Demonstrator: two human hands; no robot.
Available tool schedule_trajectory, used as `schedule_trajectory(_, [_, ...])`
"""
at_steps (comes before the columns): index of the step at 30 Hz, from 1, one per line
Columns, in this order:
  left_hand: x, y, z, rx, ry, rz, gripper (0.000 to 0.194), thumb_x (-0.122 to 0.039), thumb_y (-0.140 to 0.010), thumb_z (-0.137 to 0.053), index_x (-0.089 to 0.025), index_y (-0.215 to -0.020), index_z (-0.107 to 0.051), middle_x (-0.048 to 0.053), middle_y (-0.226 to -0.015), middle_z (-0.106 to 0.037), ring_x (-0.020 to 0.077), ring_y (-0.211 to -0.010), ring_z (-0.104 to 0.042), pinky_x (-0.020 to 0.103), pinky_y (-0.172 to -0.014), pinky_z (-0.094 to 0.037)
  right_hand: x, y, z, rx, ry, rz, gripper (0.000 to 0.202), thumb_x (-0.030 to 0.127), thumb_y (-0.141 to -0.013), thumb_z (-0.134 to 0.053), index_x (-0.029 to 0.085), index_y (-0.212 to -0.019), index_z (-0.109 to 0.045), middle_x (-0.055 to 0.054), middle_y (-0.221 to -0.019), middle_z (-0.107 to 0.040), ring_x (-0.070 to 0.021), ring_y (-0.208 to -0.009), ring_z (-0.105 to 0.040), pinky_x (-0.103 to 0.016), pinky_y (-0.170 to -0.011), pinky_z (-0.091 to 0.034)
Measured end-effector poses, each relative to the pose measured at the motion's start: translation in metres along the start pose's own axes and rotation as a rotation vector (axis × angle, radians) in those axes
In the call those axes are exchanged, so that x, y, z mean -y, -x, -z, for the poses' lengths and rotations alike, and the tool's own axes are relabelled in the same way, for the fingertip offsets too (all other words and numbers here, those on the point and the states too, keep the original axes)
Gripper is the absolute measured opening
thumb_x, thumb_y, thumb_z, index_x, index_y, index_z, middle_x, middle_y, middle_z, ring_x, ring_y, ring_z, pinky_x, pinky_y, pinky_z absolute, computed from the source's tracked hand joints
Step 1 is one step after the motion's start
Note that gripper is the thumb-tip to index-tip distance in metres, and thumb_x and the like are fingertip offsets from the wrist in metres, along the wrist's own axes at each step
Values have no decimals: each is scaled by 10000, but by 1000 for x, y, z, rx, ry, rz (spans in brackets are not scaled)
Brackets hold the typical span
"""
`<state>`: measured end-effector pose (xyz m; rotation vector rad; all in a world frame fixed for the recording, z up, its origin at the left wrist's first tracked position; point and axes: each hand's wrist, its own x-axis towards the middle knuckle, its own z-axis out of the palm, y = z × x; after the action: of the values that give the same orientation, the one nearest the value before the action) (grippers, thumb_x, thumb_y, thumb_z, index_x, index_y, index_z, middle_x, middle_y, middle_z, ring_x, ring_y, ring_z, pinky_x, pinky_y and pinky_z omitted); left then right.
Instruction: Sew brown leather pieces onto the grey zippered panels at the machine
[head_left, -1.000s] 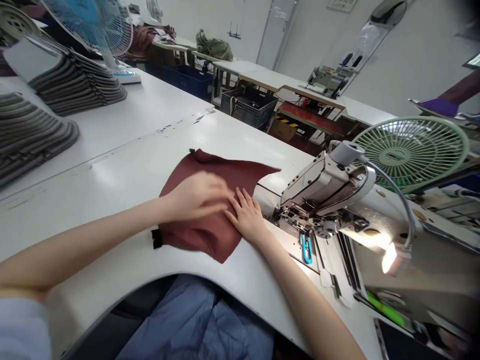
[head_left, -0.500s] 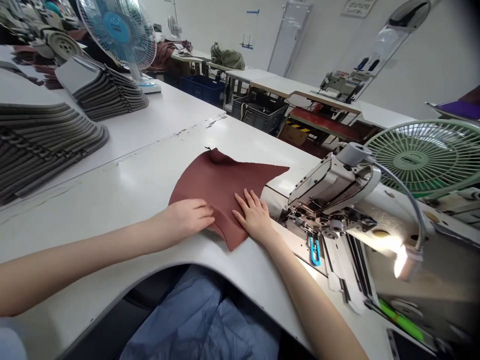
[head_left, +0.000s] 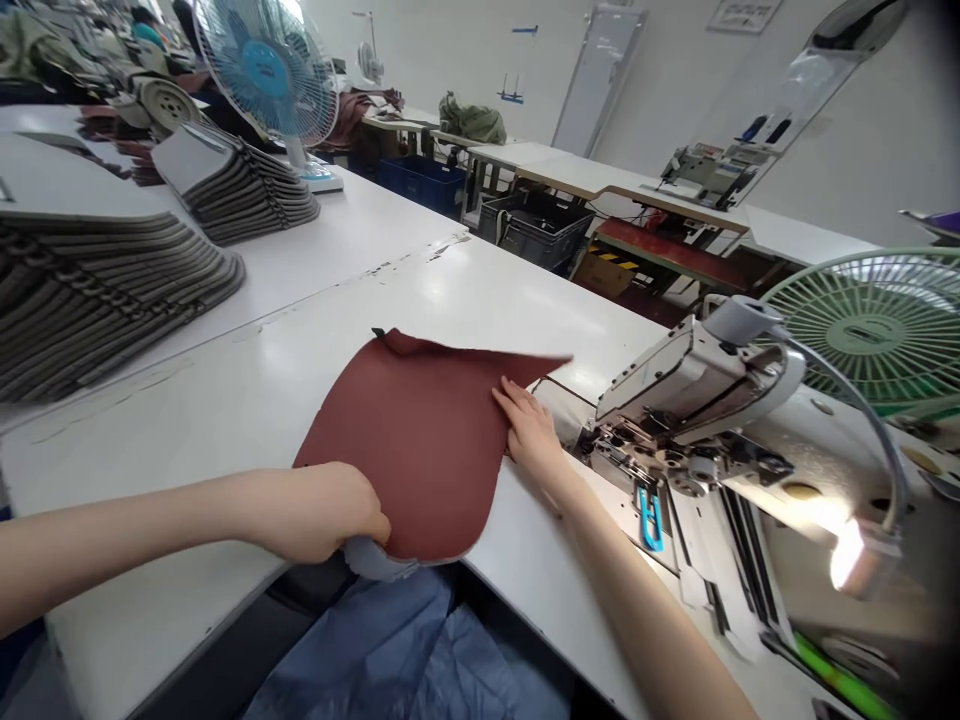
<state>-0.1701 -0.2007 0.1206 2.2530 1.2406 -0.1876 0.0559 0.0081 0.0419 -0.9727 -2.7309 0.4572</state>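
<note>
A maroon fabric piece [head_left: 420, 440] lies spread on the white table [head_left: 225, 420], its near edge curving over the table's front edge. At its near left edge my left hand [head_left: 330, 510] is closed on the cloth, fingers curled under, with a pale underside showing below. My right hand [head_left: 531, 430] holds the right edge of the cloth, fingers on top and the thumb partly hidden. The far edge is folded over, with a small dark tab at its left end and a pointed corner sticking out to the right.
A sewing machine [head_left: 675, 420] with a lit lamp [head_left: 847, 560] stands just right of my right hand. Stacks of grey panels [head_left: 97, 290] sit at the left. A blue fan [head_left: 270, 80] and a green fan [head_left: 862, 330] stand farther off. Crates [head_left: 532, 230] lie beyond the table.
The cloth has come nearer to me and lies opened out, its near edge now rounded. My left hand moved down and gripped that edge. My right hand shifted from lying flat to the right edge.
</note>
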Motion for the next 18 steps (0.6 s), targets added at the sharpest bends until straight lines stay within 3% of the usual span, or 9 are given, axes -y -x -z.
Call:
schedule_trajectory(4, [7,18,-5,201,381,-94,553,-26,-723,-588,-298,-1198,-665,4,-1076,-743,214,-918,-702,247,-750,-518,-11,-17,-3,80,-5,5,656,77,-889,-236,305,-1487,-383,-9,-1530,-406,-249,-1436,-311,-538,-1100,-321])
schedule_trajectory(6, [11,30,-4,288,591,-132,574,-178,-749,-709,-292,-1303,-609,20,-1172,-715,214,-1012,-689,229,-829,-525,-13,-21,-4,104,18,50,633,117,-921,-230,362,-1491,-356,15,-1527,-409,-251,-1439,-300,-545,-1108,-303])
schedule_trajectory(7, [14,38,1,274,659,-111,575,-272,-762,-734,-294,-1320,-597,18,-1198,-705,204,-1058,-674,214,-858,-519,-13,-22,-4,113,44,75,627,131,-926,-244,383,-1491,-348,21,-1528,-405,-253,-1440,-292,-543,-1111,-298])
schedule_trajectory(9, [28,59,22,60,629,57,479,-425,-844,-658,-311,-1306,-602,-3,-1244,-679,163,-1143,-623,191,-925,-483,-13,-24,-5,108,106,105,618,161,-927,-288,403,-1494,-333,10,-1510,-422,-268,-1424,-301,-538,-1100,-310])
schedule_trajectory(11, [54,89,51,-341,322,360,408,-467,-949,-482,-295,-1303,-589,-5,-1375,-584,133,-1250,-526,239,-1067,-385,-11,-25,-8,65,156,89,608,203,-932,-337,394,-1508,-308,-24,-1444,-485,-289,-1366,-351,-533,-1071,-339])
schedule_trajectory(12, [72,107,65,-584,119,496,470,-496,-945,-460,-213,-1298,-586,38,-1388,-567,146,-1265,-497,295,-1118,-335,-10,-25,-10,36,171,71,605,223,-935,-357,379,-1516,-298,-43,-1396,-517,-298,-1322,-380,-528,-1054,-354])
schedule_trajectory(14, [111,146,89,-838,-291,808,632,-584,-933,-395,-73,-1247,-597,121,-1441,-495,229,-1363,-347,465,-1166,-223,-6,-26,-14,-25,196,37,602,255,-939,-390,346,-1526,-292,-74,-1297,-562,-309,-1224,-422,-517,-1012,-384])
schedule_trajectory(16, [149,183,102,-916,-483,1125,850,-730,-853,-383,-13,-1280,-539,139,-1488,-416,368,-1398,-214,653,-1097,-160,-3,-27,-17,-74,223,33,594,271,-936,-420,321,-1520,-323,-95,-1231,-575,-316,-1150,-436,-507,-971,-404])
schedule_trajectory(18, [182,213,110,-889,-480,1279,928,-786,-807,-341,33,-1164,-590,121,-1413,-491,384,-1353,-308,625,-1073,-235,0,-27,-20,-109,250,44,564,273,-930,-443,312,-1490,-394,-108,-1208,-573,-320,-1114,-438,-502,-946,-410])
